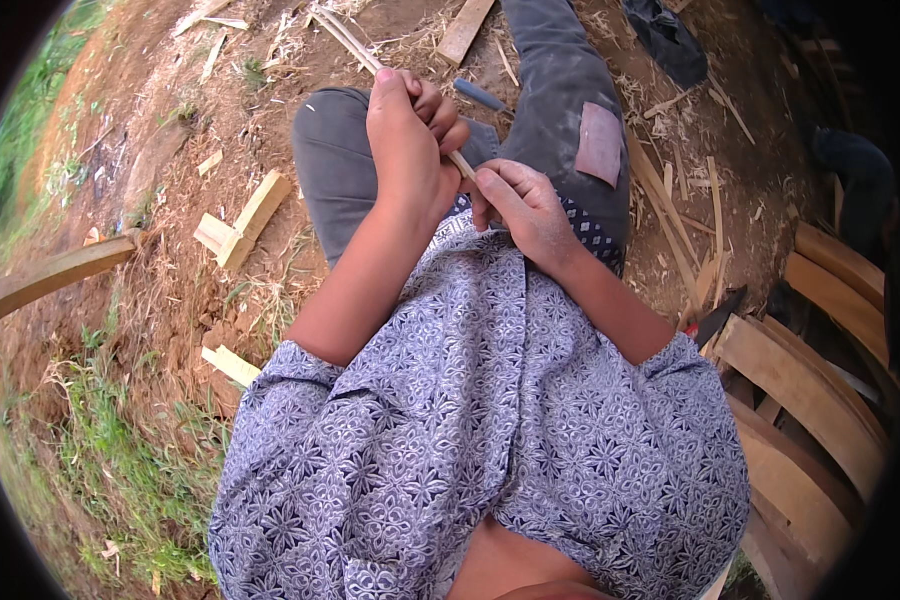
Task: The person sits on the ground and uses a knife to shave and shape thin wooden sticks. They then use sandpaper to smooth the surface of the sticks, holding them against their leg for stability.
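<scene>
We count two hands in use, both working on one stick [355,48]. The stick is above the lap, slanting from the right hand up through the left hand and out beyond it toward the upper left. Its far end shows two thin lengths side by side; we cannot tell whether these are one split piece or two pieces. The left hand [410,130] is wrapped around the stick, fingers curled and thumb laid along it. The right hand [523,208] pinches the near end between thumb and fingers. Below the hands we see one patterned shirt [490,400] and one pair of grey trousers [562,80], which carries one pink patch [598,145] on the right leg. Between the legs, on the ground [160,310], lies one blue rod [480,95]; beyond it lies one short board [465,32]. To the left we count two blocks [256,216], touching each other, one pale offcut [230,365] near the left sleeve, and one curved bar [55,276] at the rim of the view. To the right is a stack of planks [800,390]; we count at least four, but overlap and shadow prevent an exact total. Shavings lie scattered, too numerous to count.
</scene>
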### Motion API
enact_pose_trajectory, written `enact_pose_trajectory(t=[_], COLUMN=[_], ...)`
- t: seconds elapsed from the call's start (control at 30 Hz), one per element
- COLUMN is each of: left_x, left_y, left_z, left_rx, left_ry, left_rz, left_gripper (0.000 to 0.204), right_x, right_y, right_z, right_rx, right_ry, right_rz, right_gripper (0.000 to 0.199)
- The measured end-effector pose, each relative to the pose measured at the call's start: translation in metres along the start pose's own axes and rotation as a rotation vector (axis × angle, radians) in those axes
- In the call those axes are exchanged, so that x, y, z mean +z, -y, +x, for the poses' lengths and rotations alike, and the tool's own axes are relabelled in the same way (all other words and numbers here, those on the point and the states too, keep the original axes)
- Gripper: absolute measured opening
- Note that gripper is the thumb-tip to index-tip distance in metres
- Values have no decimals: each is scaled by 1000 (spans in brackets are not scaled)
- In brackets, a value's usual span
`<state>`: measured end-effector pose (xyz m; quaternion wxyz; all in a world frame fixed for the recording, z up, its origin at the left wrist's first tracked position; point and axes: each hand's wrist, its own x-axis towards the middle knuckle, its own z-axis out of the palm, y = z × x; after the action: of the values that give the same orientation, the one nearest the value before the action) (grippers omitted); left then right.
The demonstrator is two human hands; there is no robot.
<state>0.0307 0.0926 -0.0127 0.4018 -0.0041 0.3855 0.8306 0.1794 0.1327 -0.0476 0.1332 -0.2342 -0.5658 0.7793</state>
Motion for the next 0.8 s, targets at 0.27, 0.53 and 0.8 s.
enact_pose_trajectory(t=[0.27,0.53,0.8], left_x=[-7,-37,-84], left_y=[-3,-3,-8], left_z=[3,13,39], left_rx=[-58,31,51], left_ry=[-51,-4,-123], left_rz=[62,101,104], left_gripper=[35,34,35], right_x=[-1,-59,-221], right_y=[-15,-1,-93], right_z=[9,-45,-215], right_rx=[67,8,212], right_ry=[5,-159,-1376], right_rz=[-65,-103,-719], right_gripper=[27,24,43])
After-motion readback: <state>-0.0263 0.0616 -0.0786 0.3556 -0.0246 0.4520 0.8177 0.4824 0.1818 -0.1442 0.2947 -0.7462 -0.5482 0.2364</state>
